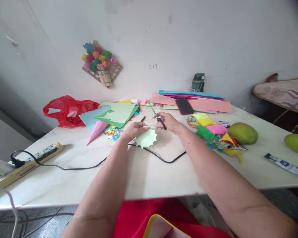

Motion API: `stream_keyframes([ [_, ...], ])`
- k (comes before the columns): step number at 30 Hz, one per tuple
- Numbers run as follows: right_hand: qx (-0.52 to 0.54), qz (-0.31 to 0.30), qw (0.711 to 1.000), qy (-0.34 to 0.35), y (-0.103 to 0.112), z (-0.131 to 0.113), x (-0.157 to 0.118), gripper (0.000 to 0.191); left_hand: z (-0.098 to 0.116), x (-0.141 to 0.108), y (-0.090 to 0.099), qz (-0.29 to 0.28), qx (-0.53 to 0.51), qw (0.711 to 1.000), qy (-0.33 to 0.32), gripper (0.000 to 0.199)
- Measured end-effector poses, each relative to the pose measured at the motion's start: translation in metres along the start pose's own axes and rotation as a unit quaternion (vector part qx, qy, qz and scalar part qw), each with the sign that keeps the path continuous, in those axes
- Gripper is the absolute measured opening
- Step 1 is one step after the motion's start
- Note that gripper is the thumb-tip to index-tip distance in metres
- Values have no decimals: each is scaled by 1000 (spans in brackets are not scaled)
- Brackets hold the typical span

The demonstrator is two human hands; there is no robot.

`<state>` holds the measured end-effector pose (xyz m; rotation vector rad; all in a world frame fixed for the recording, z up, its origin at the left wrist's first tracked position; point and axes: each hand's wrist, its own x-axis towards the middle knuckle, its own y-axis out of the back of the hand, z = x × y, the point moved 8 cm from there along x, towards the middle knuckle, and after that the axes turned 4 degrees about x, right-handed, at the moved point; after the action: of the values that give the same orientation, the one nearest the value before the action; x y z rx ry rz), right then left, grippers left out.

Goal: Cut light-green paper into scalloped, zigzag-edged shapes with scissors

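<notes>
A red plastic bag (85, 107) slumps at the far left of the desk (151, 178); its contents are hard to make out. On the wall above, a slatted holder (104, 78) carries colourful flowers (99, 59). A dark bottle (198, 82) stands upright at the far right, behind stacked coloured sheets (211, 105).

Both forearms reach in from the near side, the hands close together mid-desk. The left hand (135, 131) pinches the upper edge of a pale green paper (146, 139) with a jagged rim, thumb on top. The right hand (167, 122), just right of it, grips scissors (152, 108) by the black handles, blades slanting up and away to the left.
</notes>
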<state>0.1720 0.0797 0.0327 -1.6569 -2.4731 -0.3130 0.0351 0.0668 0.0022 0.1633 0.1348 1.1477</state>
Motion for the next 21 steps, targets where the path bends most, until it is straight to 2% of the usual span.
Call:
stream_keyframes([
  [4, 10, 35, 999, -5, 8, 1, 1, 49, 1, -2, 0, -5, 15, 1000, 1, 35],
  [8, 9, -6, 1000, -10, 0, 6, 2, 59, 3, -2, -2, -8, 16, 1000, -5, 36],
  [11, -11, -26, 999, -17, -6, 8, 0, 61, 3, -1, -3, -8, 17, 1000, -7, 35],
  [15, -5, -19, 1000, -13, -8, 5, 0, 64, 3, 0, -1, 7, 34, 999, -5, 34],
  [21, -54, 25, 998, 2, 6, 5, 6, 64, 3, -2, 0, 4, 65, 998, 3, 36],
])
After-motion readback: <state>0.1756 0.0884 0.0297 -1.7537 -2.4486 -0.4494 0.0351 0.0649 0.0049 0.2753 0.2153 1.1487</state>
